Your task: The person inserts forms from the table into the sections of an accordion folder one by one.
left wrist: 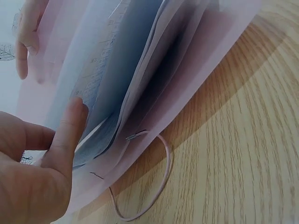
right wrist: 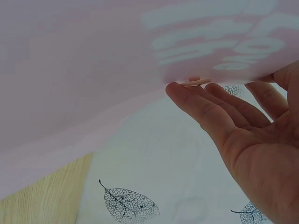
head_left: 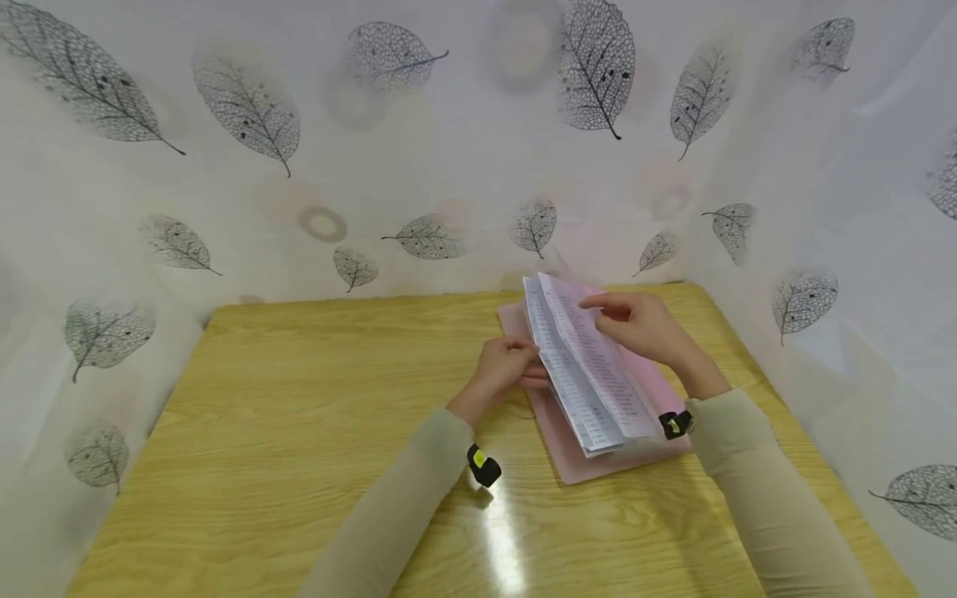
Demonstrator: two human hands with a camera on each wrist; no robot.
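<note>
A pink folder [head_left: 571, 465] lies open at the right of the wooden table, its raised cover [right wrist: 84, 84] carrying white lettering. Printed sheets [head_left: 576, 390] fan up out of it. My left hand [head_left: 508, 365] is at their left edge, pinching some of them between thumb and finger. Just below that hand, a thin pink cord loop [left wrist: 163, 179] hangs from the folder's edge. Over the upper part of the right-hand page is my right hand [head_left: 643, 324], index finger stretched out. In the right wrist view, its fingertips touch the raised cover beside a small button [right wrist: 196, 83].
The wooden table [head_left: 314, 399] stretches away to the left of the folder. Behind and at both sides hangs a pale cloth [head_left: 463, 149] printed with leaves. Each wrist wears a black strap piece [head_left: 484, 467].
</note>
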